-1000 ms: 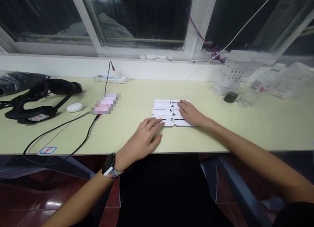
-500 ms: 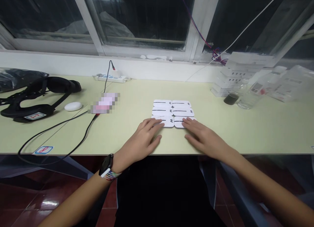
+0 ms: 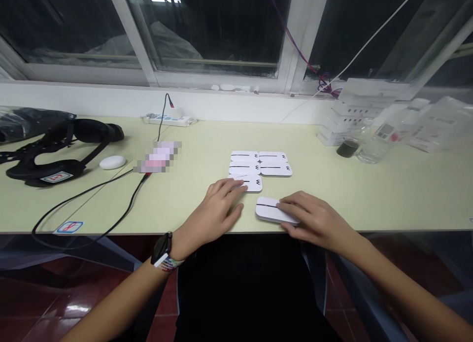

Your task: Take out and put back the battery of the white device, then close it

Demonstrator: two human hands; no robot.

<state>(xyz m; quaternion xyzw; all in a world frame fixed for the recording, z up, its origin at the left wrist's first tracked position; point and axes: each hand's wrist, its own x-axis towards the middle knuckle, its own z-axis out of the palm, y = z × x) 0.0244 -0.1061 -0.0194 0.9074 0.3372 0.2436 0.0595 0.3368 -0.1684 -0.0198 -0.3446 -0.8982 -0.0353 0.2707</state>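
Note:
Several flat white rounded cards, each marked with a black line and most showing a "W", lie in a close block on the pale table. My left hand rests with fingers stretched over the left end of the nearest card, thumb apart from it. My right hand grips another white card by its right end, fingers on top and thumb at the near edge. That card sits askew near the table's front edge, apart from the block; I cannot tell whether it touches the table. The fingers hide its right end.
On the left are a black headset, a white oval case, a blurred-out pink device and black cable. A power strip lies by the wall. White boxes, a dark-based container and a clear bottle stand at right.
The right card of the nearest row has come away from the block, toward me and slightly right, with my right hand now closed on it. My left hand stays in place.

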